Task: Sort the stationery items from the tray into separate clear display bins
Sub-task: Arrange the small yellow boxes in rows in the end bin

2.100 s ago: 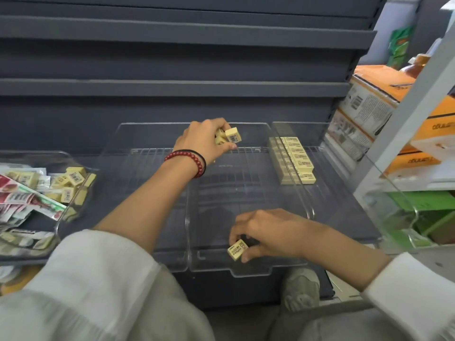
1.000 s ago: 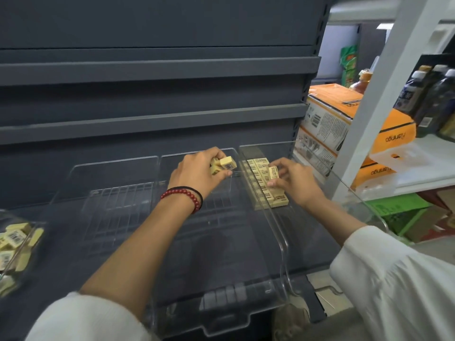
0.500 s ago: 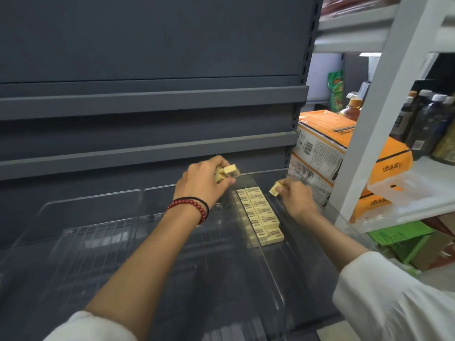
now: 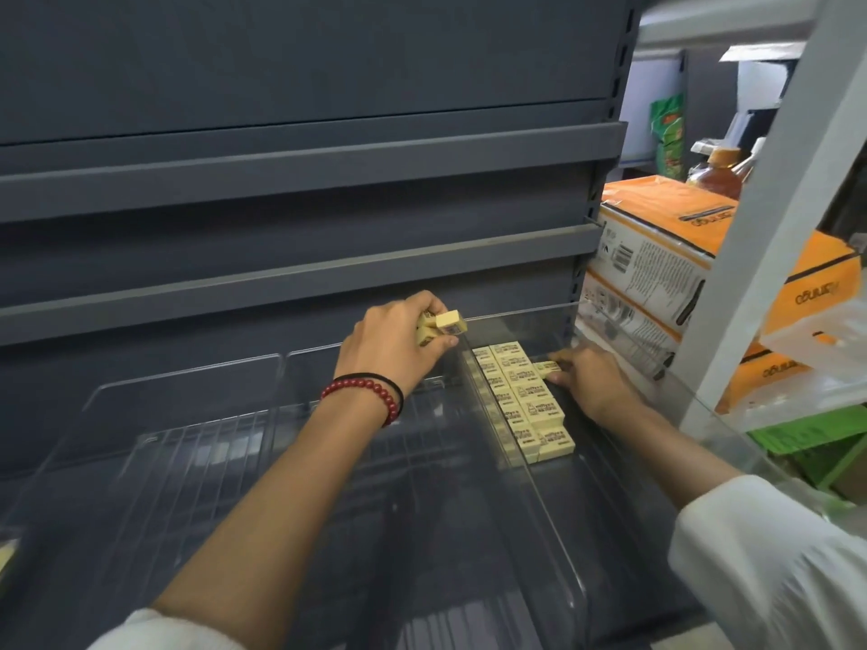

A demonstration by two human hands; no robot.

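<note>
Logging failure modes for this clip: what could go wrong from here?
1. The left hand grips several yellow erasers, one jutting out; it may drop into the middle bin.
2. The right hand holds an eraser against the stacked rows; a nudge could knock them askew.

White sleeves [image 4: 769, 570] both arms; red bead bracelet [image 4: 375, 390], black band [image 4: 397, 390] left wrist.

Dark grey metal shelving [image 4: 305, 171] ahead; white upright [image 4: 774, 218] and orange cartons [image 4: 657, 204] right.
</note>
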